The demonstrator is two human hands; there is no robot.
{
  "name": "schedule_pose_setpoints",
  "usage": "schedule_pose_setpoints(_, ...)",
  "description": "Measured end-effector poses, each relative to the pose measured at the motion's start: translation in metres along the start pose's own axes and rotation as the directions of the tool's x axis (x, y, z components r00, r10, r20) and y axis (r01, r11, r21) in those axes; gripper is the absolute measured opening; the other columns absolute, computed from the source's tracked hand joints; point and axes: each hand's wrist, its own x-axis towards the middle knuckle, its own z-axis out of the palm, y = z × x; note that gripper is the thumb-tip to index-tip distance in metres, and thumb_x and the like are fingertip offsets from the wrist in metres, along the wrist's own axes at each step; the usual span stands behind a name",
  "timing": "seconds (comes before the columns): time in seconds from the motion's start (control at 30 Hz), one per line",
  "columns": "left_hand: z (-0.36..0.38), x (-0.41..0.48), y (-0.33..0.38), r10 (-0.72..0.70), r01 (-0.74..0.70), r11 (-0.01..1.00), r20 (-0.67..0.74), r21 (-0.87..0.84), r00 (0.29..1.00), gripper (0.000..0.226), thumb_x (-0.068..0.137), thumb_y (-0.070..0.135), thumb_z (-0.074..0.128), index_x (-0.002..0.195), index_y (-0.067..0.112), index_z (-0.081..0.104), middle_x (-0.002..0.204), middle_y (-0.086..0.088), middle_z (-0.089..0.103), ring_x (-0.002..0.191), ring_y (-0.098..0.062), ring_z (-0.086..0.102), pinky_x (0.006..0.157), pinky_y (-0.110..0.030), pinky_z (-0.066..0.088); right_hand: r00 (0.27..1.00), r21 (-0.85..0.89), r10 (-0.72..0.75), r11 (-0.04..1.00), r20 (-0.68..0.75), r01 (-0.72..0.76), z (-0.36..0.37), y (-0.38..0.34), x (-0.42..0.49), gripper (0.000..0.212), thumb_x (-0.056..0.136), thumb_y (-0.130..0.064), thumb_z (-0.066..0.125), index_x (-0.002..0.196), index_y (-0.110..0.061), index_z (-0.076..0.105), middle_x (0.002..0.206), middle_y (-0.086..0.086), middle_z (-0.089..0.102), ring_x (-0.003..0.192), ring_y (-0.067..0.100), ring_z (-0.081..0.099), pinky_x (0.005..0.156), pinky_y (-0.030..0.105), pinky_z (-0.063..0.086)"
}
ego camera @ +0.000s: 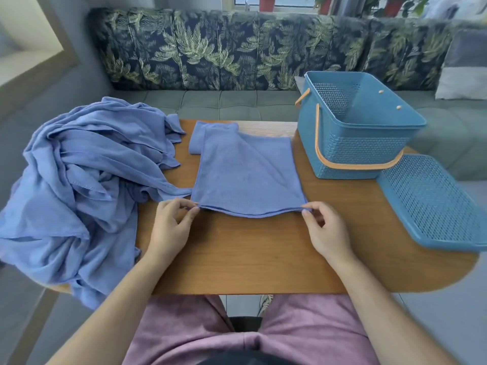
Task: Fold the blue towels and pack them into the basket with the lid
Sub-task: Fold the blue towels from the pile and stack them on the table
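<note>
A blue towel [245,172] lies folded over in the middle of the wooden table [250,256], its far left part still sticking out unevenly. My left hand [172,227] pinches its near left corner and my right hand [325,233] pinches its near right corner, both at the doubled front edge. A heap of unfolded blue towels [79,180] covers the table's left end and hangs over its edge. The blue plastic basket [355,122] with orange handles stands open and empty at the back right. Its perforated blue lid [434,204] lies flat beside it at the right.
A sofa with a leaf-print backrest [210,48] and grey seat runs behind the table. A grey cushion [466,67] leans at the far right. My lap in pink trousers [250,335] is under the table's near edge.
</note>
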Motion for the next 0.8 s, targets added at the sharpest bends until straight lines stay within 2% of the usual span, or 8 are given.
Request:
schedule_pose_setpoints(0.13,-0.005,-0.007,0.007,0.048,-0.047,0.998,0.005,-0.051,0.999,0.008,0.093,0.020,0.069,0.087,0.022,0.064,0.104,0.019,0.066,0.117,0.007,0.055,0.098,-0.025,0.044,0.996,0.026,-0.085,0.996,0.022,0.084,-0.014,-0.001,-0.010,0.014,0.094,-0.006,0.065,0.095,-0.020,0.069,0.113,-0.016,0.066,0.127,0.005,0.049,0.094,0.015,0.043)
schedule_pose_setpoints(0.2,-0.010,-0.016,0.011,0.024,-0.021,0.995,0.039,-0.095,0.999,0.009,0.095,0.021,0.067,0.087,0.024,0.062,0.099,0.014,0.070,0.109,0.000,0.063,0.092,-0.026,0.048,0.996,0.078,-0.040,0.996,0.077,0.034,-0.024,-0.004,-0.018,0.015,0.095,-0.007,0.063,0.096,-0.021,0.070,0.121,-0.014,0.066,0.130,0.003,0.050,0.102,0.017,0.038)
schedule_pose_setpoints(0.3,-0.020,-0.029,0.021,0.013,-0.008,0.987,0.035,-0.159,0.999,0.009,0.095,0.020,0.068,0.088,0.023,0.062,0.087,0.009,0.068,0.085,-0.013,0.065,0.076,-0.029,0.050,0.992,0.150,0.017,0.988,0.128,-0.036,-0.040,-0.015,-0.030,0.013,0.097,-0.010,0.063,0.097,-0.022,0.069,0.116,-0.013,0.070,0.113,0.001,0.062,0.096,0.021,0.044)
schedule_pose_setpoints(0.4,-0.029,-0.038,0.035,-0.021,0.029,0.976,0.038,-0.215,0.999,0.011,0.094,0.019,0.068,0.085,0.023,0.063,0.072,0.012,0.064,0.066,-0.007,0.056,0.061,-0.018,0.043,0.992,0.218,0.016,0.975,0.128,-0.043,-0.056,-0.027,-0.037,0.014,0.098,-0.008,0.062,0.093,-0.020,0.067,0.081,-0.006,0.071,0.077,0.006,0.061,0.073,0.021,0.045)
schedule_pose_setpoints(0.47,-0.032,-0.040,0.042,-0.062,0.083,0.954,0.081,-0.289,0.995,0.011,0.095,0.018,0.067,0.085,0.017,0.062,0.064,0.014,0.059,0.058,-0.003,0.049,0.055,-0.015,0.038,0.988,0.260,0.023,0.964,0.150,-0.062,-0.064,-0.030,-0.037,0.015,0.098,-0.007,0.061,0.091,-0.019,0.067,0.073,-0.002,0.068,0.070,0.009,0.055,0.066,0.022,0.042)
schedule_pose_setpoints(0.57,-0.031,-0.030,0.045,-0.114,0.144,0.937,0.111,-0.319,0.987,0.012,0.095,0.022,0.067,0.086,0.016,0.063,0.068,0.012,0.057,0.059,-0.005,0.047,0.057,-0.024,0.037,0.984,0.273,0.072,0.955,0.165,-0.115,-0.064,-0.029,-0.026,0.012,0.099,-0.010,0.061,0.092,-0.018,0.066,0.076,0.004,0.070,0.071,0.012,0.055,0.067,0.029,0.041)
schedule_pose_setpoints(0.7,-0.021,0.004,0.047,-0.178,0.185,0.957,0.050,-0.225,0.983,0.012,0.094,0.031,0.068,0.087,0.021,0.066,0.071,0.017,0.059,0.066,-0.002,0.051,0.064,-0.022,0.039,0.984,0.204,0.119,0.968,0.130,-0.144,-0.046,-0.030,0.009,0.010,0.099,-0.014,0.062,0.092,-0.020,0.066,0.084,-0.001,0.075,0.071,0.007,0.059,0.067,0.018,0.044)
schedule_pose_setpoints(0.8,-0.010,0.037,0.045,-0.206,0.207,0.968,0.024,-0.141,0.978,0.012,0.094,0.034,0.067,0.089,0.024,0.065,0.086,0.009,0.064,0.077,-0.003,0.057,0.069,-0.021,0.042,0.985,0.122,0.133,0.982,0.106,-0.146,-0.026,-0.025,0.046,0.009,0.098,-0.022,0.061,0.091,-0.026,0.065,0.084,-0.005,0.072,0.074,0.011,0.063,0.071,0.026,0.047)
